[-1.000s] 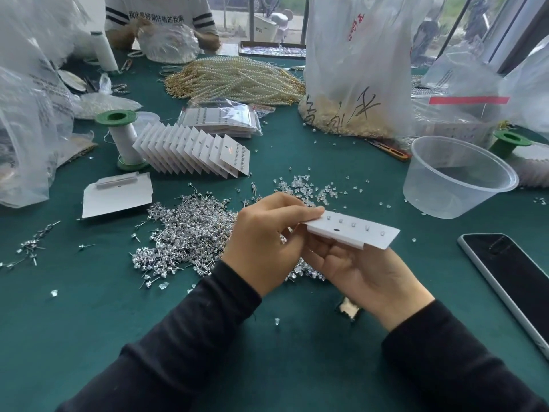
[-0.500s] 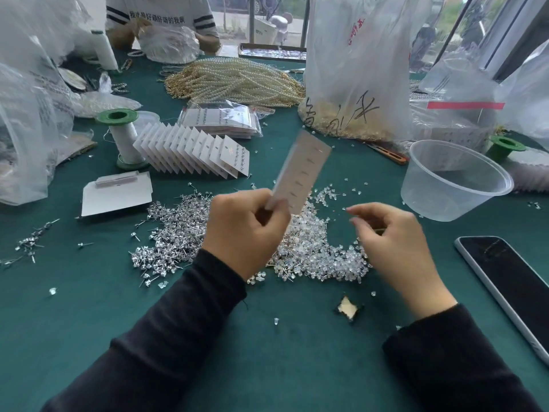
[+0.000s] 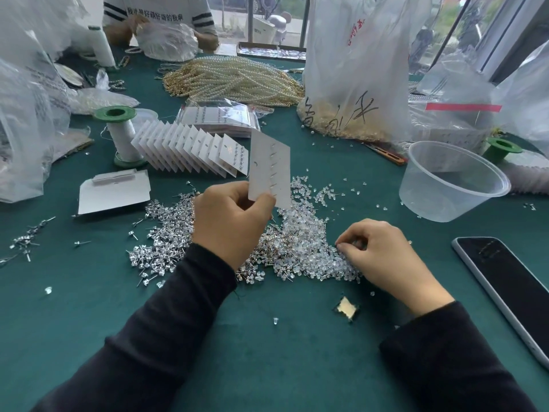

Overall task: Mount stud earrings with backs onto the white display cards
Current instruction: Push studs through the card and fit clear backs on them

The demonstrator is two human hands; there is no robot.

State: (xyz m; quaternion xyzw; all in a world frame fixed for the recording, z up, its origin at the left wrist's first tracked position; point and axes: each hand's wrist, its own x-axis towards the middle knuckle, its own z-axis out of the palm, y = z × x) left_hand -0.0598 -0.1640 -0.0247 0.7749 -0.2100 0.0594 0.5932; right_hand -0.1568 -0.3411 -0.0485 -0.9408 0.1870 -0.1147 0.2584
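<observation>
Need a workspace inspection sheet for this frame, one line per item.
Surface: green table, strewn with loose parts.
Job's things: card held upright, stud posts poking through; stud pile; clear backs pile; finished cards fanned in a row.
Clutter: tub, phone, spool, pearl strands, bags, paper scrap.
Grippers: left hand pinches the card's lower edge; right hand down on the backs pile, fingertips curled; whether it holds a back cannot be told.
Cables: nothing seen.
Surroundings: second person working across the table; windows behind.
</observation>
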